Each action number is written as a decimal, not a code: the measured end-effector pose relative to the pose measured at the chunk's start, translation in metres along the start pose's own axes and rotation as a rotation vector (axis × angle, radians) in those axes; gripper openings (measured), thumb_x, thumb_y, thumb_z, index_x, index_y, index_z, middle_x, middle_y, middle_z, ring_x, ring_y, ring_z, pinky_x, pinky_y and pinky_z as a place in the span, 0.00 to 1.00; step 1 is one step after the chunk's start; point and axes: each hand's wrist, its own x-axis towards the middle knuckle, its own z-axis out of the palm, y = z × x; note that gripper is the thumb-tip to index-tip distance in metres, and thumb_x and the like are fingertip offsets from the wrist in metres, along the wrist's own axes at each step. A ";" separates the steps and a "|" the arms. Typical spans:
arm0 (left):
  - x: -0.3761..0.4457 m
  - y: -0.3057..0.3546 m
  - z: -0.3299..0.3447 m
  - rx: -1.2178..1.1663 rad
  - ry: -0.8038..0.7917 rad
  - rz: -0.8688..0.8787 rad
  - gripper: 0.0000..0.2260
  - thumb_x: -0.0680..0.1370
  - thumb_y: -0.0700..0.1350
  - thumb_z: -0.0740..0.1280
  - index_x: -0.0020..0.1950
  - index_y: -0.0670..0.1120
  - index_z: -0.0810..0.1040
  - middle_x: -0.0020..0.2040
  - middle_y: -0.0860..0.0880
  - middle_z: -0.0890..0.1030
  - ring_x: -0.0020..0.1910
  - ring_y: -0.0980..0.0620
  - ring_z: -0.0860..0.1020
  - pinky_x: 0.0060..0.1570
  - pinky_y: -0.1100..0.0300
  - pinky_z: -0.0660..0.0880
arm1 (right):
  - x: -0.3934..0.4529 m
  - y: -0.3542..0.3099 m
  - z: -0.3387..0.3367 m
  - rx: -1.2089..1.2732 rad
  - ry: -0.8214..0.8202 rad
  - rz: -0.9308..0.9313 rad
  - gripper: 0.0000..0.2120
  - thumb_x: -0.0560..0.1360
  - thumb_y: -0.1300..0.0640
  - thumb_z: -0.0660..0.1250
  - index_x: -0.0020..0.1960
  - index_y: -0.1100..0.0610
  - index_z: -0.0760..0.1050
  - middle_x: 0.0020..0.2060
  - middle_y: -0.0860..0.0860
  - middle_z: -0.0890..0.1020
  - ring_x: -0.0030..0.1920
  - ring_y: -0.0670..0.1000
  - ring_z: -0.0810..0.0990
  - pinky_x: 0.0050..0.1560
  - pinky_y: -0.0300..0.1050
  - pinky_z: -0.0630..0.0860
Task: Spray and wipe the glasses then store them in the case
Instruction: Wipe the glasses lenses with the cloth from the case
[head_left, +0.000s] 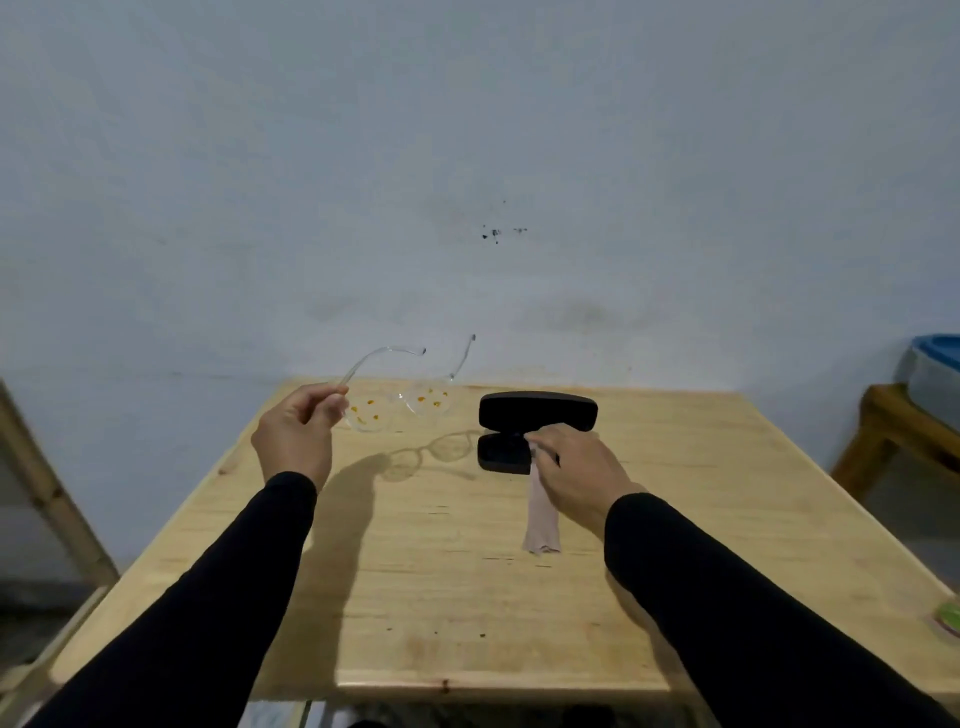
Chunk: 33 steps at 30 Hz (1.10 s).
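Observation:
My left hand (297, 435) holds the clear-framed glasses (400, 405) by one temple, up above the far left of the wooden table (441, 582); orange spots mark both lenses. A black glasses case (535, 413) lies open at the far middle of the table. My right hand (576, 473) is just in front of the case and pinches a pale pink cloth (541, 514), which hangs down onto the tabletop. No spray bottle is in view.
A pale blue wall rises right behind the table. A wooden stool (893, 441) carrying a blue-lidded container (935, 369) stands at the right. A wooden frame (52, 499) leans at the left. A small green object (948, 618) sits at the table's right edge.

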 end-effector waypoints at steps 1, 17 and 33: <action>0.002 -0.003 0.000 0.002 0.000 -0.006 0.06 0.74 0.38 0.68 0.44 0.49 0.82 0.39 0.55 0.82 0.37 0.63 0.80 0.53 0.62 0.74 | 0.004 0.002 0.002 0.003 -0.016 -0.005 0.19 0.80 0.52 0.52 0.66 0.49 0.73 0.67 0.47 0.74 0.64 0.49 0.72 0.62 0.41 0.68; 0.014 -0.022 0.020 0.016 -0.030 -0.038 0.09 0.74 0.39 0.68 0.40 0.53 0.81 0.41 0.56 0.83 0.41 0.59 0.81 0.52 0.62 0.75 | 0.017 0.015 0.009 0.077 -0.058 -0.039 0.19 0.75 0.47 0.62 0.58 0.57 0.79 0.50 0.46 0.74 0.53 0.45 0.72 0.54 0.37 0.66; -0.003 -0.026 0.030 -0.031 -0.087 -0.031 0.06 0.74 0.38 0.68 0.44 0.49 0.82 0.40 0.55 0.83 0.39 0.61 0.81 0.52 0.61 0.76 | -0.026 0.011 0.013 0.073 -0.124 -0.022 0.14 0.76 0.53 0.67 0.61 0.52 0.78 0.52 0.50 0.70 0.54 0.48 0.69 0.57 0.39 0.68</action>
